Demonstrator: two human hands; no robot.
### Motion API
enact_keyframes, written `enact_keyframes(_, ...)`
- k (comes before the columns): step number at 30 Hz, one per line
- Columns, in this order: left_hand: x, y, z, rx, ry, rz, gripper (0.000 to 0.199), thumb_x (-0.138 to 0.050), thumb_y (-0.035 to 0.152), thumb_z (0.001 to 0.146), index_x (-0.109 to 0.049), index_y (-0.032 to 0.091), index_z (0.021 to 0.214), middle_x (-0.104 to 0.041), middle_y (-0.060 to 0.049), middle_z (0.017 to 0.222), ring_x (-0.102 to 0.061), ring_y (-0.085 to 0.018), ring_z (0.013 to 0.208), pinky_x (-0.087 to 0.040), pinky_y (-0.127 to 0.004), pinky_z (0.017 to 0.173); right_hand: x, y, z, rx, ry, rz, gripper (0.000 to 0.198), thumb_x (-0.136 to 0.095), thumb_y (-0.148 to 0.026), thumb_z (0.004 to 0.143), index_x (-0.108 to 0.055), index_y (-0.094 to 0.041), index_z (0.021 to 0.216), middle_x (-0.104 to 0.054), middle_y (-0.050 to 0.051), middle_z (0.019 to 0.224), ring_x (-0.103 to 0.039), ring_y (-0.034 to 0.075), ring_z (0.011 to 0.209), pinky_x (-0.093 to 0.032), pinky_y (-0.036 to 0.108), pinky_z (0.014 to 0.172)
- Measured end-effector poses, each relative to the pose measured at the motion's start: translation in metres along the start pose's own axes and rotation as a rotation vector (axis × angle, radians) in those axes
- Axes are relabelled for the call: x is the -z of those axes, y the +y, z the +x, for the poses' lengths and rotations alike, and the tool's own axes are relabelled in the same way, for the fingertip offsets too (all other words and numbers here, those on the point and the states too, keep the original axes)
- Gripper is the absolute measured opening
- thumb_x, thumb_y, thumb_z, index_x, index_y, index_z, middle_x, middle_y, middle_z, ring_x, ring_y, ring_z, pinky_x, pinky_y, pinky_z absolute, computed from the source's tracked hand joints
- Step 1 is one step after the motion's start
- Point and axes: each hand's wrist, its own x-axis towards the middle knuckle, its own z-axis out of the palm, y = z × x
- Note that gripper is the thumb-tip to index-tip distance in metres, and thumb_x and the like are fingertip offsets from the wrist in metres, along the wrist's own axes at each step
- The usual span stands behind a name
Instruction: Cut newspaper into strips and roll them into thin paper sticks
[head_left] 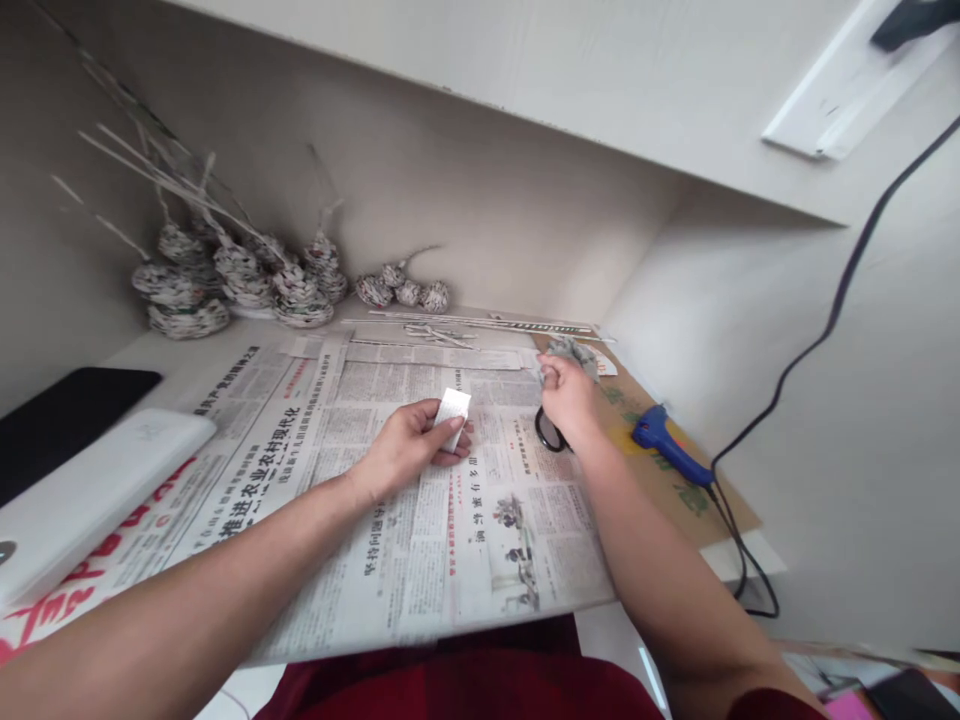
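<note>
My left hand (416,437) pinches a small folded piece of white printed paper (452,408) between thumb and fingers, above the newspaper sheets (405,590) that cover the table. Farther right, my right hand (568,395) is closed, its fingertips pressed together; what they hold, if anything, I cannot make out. A black loop (552,446), perhaps a scissors handle, shows just under that hand, the rest of it hidden. Right behind the fingers lies a crumpled grey wad (576,352). A blue glue gun (671,447) rests on brown cardboard (720,520) to the right.
Woven paper gourds (244,275) with long stems stand at the back left, beside small woven balls (435,296). Thin paper sticks (480,322) lie along the back. A white power bank-like box (142,460) sits left. A black cord (832,310) hangs right, under a low overhang.
</note>
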Motion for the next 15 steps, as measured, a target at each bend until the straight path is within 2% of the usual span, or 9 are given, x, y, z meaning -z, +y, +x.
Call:
enact_keyframes(3,0.001,0.001,0.0,-0.01,0.0,-0.005,0.029,-0.065,0.038,0.081,-0.06,0.012,0.092,-0.069,-0.008,0.083,-0.069,-0.018,0.076,-0.057,-0.031,0.073,0.012,0.016,0.025,-0.182,0.023,-0.318,0.041,-0.05,-0.037,0.087,-0.065,-0.009,0.113,-0.065,0.021,0.11,-0.061,0.03,0.102,-0.044,0.039,0.088)
enact_keyframes(5,0.001,0.001,0.001,-0.018,-0.004,-0.007,0.03,-0.065,0.038,0.081,-0.06,0.011,0.092,-0.069,-0.008,0.082,-0.068,-0.018,0.077,-0.057,-0.032,0.073,0.014,0.024,0.039,-0.306,-0.082,-0.47,0.05,-0.052,-0.048,0.086,-0.067,-0.005,0.107,-0.065,0.024,0.106,-0.062,0.033,0.1,-0.046,0.037,0.083)
enact_keyframes(6,0.001,0.0,0.001,-0.018,-0.007,-0.005,0.03,-0.065,0.038,0.081,-0.06,0.011,0.093,-0.069,-0.008,0.081,-0.068,-0.018,0.077,-0.057,-0.032,0.073,0.012,0.027,0.044,-0.331,-0.164,-0.522,0.05,-0.053,-0.047,0.085,-0.068,-0.004,0.105,-0.066,0.025,0.105,-0.063,0.033,0.1,-0.047,0.036,0.082)
enact_keyframes(9,0.002,0.0,0.0,-0.018,-0.013,0.008,0.03,-0.065,0.038,0.081,-0.06,0.011,0.094,-0.068,-0.007,0.078,-0.068,-0.018,0.076,-0.057,-0.031,0.072,0.002,0.036,0.05,-0.311,-0.245,-0.557,0.029,-0.055,-0.027,0.086,-0.071,-0.006,0.099,-0.068,0.023,0.103,-0.065,0.028,0.097,-0.047,0.03,0.08)
enact_keyframes(11,0.002,-0.001,0.0,-0.025,-0.018,0.014,0.031,-0.065,0.039,0.08,-0.06,0.011,0.093,-0.068,-0.007,0.079,-0.068,-0.018,0.076,-0.057,-0.031,0.072,-0.003,0.042,0.051,-0.291,-0.257,-0.566,0.025,-0.052,-0.019,0.086,-0.071,-0.008,0.097,-0.069,0.021,0.103,-0.066,0.025,0.097,-0.047,0.028,0.08)
enact_keyframes(15,0.003,-0.003,0.0,-0.043,-0.021,0.014,0.033,-0.065,0.041,0.08,-0.061,0.012,0.094,-0.068,-0.007,0.079,-0.067,-0.018,0.076,-0.057,-0.031,0.071,0.002,0.049,0.057,-0.301,-0.293,-0.585,0.031,-0.045,-0.027,0.092,-0.069,-0.013,0.104,-0.068,0.018,0.108,-0.064,0.026,0.103,-0.047,0.03,0.082)
